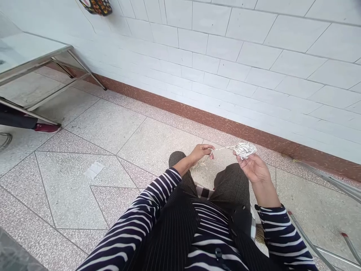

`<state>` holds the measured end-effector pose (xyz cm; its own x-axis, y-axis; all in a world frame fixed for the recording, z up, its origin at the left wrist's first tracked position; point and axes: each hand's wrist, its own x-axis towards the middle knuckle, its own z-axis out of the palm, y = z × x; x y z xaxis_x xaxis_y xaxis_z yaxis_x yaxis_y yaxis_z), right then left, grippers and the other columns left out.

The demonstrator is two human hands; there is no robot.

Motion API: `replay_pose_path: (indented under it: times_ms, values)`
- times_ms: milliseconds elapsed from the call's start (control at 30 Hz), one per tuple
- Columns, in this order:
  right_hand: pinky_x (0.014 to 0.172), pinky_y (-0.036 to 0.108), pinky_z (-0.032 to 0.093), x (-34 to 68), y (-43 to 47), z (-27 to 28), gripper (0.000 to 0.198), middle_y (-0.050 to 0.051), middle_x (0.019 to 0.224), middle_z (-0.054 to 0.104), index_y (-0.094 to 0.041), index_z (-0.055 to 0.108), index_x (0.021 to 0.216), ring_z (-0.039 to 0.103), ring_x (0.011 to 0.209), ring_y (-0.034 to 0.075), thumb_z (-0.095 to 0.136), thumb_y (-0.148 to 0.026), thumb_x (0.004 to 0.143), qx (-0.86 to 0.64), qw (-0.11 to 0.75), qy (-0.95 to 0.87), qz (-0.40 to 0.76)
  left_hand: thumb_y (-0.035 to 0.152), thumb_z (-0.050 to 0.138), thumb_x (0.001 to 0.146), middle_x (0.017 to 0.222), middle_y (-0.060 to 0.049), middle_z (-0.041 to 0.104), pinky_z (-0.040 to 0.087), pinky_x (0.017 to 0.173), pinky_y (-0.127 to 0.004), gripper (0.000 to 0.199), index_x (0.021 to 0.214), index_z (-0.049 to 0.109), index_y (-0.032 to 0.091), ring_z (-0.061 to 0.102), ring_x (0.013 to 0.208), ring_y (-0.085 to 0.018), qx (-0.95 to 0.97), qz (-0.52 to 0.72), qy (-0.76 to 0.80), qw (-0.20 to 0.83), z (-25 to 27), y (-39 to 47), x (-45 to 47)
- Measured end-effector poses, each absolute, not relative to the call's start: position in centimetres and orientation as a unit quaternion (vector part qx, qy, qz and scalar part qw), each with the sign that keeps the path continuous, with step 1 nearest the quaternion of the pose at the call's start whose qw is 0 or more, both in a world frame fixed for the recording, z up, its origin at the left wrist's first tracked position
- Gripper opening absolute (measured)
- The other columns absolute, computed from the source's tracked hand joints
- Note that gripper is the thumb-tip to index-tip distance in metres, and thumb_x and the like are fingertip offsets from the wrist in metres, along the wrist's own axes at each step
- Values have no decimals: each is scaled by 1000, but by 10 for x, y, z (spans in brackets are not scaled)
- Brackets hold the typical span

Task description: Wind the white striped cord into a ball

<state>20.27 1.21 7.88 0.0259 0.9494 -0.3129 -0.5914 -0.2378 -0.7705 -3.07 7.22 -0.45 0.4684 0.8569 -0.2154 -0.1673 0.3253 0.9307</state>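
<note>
— Both my hands are out over my knees (229, 175), on 1 pale cord (223, 149). My left hand (200, 153) pinches it with the fingertips; my right hand (254, 168), palm up, holds the wound bundle (244, 149) in its fingers.

— So which step is this?

— Judging by how it lies, I'm handling the stretch between the 2 hands. It runs nearly straight from the left pinch to the bundle, and it looks twisted. Some loose strands (201, 164) hang beneath my left hand.

— What does the next move call for?

— A firm left pinch, I'd say, so the twist doesn't slacken, and a light right hold so the bundle keeps its shape. Those strands could tangle, so I'd mind them.

— What can't you make out?

— The bundle's underside, since my right fingers cover part of it. The strands blur against the pale floor (153, 141); I can't count them or find their ends. Whether a knot sits under my left fingertips, I can't tell.

— And at the edges?

— Someone's red shoe (48, 128) shows by the table (31, 51) at the left, with most of that person cut off. At the top, a patterned thing (98, 6) is cropped too; I can't say what it is.
</note>
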Motion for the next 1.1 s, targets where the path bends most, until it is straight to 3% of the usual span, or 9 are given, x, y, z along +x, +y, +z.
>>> replay_pose_path:
  times_ms: [200, 300, 400, 467, 533, 633, 800, 933, 1100]
  values:
    - [75, 26, 64, 208, 17, 88, 50, 3, 110, 77, -26, 71, 107, 76, 93, 21, 85, -22, 58, -458, 599, -213, 622, 25, 58, 85, 65, -1, 69, 49, 82, -28, 20, 93, 72, 13, 64, 71, -15, 569, 264, 468, 622, -13, 75, -38]
    - [82, 35, 64, 199, 18, 85, 49, 6, 108, 77, -25, 71, 107, 75, 98, 26, 85, -29, 61, -490, 540, -263, 633, 31, 64, 87, 101, -7, 77, 47, 99, -32, 25, 103, 73, 14, 68, 101, -19, 625, 290, 436, 579, -3, 77, -30]
    - [88, 44, 63, 185, 18, 80, 42, 8, 108, 76, -24, 71, 101, 73, 105, 31, 85, -35, 63, -502, 501, -308, 635, 31, 73, 82, 129, -10, 70, 40, 112, -35, 39, 119, 71, 16, 62, 123, -23, 652, 344, 375, 563, 8, 77, -11]
    - [89, 46, 62, 178, 19, 79, 39, 8, 105, 76, -23, 70, 96, 71, 106, 32, 86, -35, 62, -504, 496, -317, 632, 30, 72, 84, 124, -9, 72, 42, 110, -36, 35, 115, 73, 15, 63, 120, -23, 645, 356, 350, 579, 11, 76, 3]
    - [88, 45, 62, 176, 21, 82, 38, 8, 102, 76, -22, 71, 93, 71, 103, 30, 87, -34, 61, -507, 498, -322, 626, 31, 67, 88, 106, -7, 76, 46, 102, -34, 22, 97, 75, 13, 67, 107, -22, 634, 345, 347, 598, 9, 72, 12]
    - [87, 44, 62, 185, 26, 88, 36, 7, 102, 75, -21, 73, 91, 71, 99, 28, 88, -30, 60, -522, 516, -328, 595, 37, 59, 94, 85, -4, 73, 48, 91, -29, 32, 79, 73, 12, 67, 88, -17, 627, 313, 343, 625, 1, 66, 11]
    - [84, 42, 63, 201, 29, 92, 33, 6, 99, 75, -20, 73, 88, 72, 93, 26, 89, -27, 60, -537, 547, -297, 570, 42, 57, 95, 87, -5, 73, 46, 91, -26, 34, 82, 71, 14, 65, 89, -15, 628, 301, 333, 636, -10, 62, -8]
    - [84, 39, 63, 207, 33, 91, 27, 6, 100, 75, -21, 72, 85, 73, 95, 26, 85, -27, 62, -525, 579, -281, 557, 40, 58, 92, 74, -2, 69, 46, 81, -25, 30, 88, 72, 13, 62, 75, -14, 636, 269, 357, 629, -17, 65, -20]
    - [75, 35, 63, 205, 35, 93, 25, 6, 97, 76, -21, 70, 80, 74, 91, 26, 84, -27, 61, -535, 568, -282, 558, 37, 55, 92, 82, -2, 73, 45, 83, -24, 30, 79, 72, 16, 64, 83, -15, 700, 230, 416, 533, -24, 75, -36]
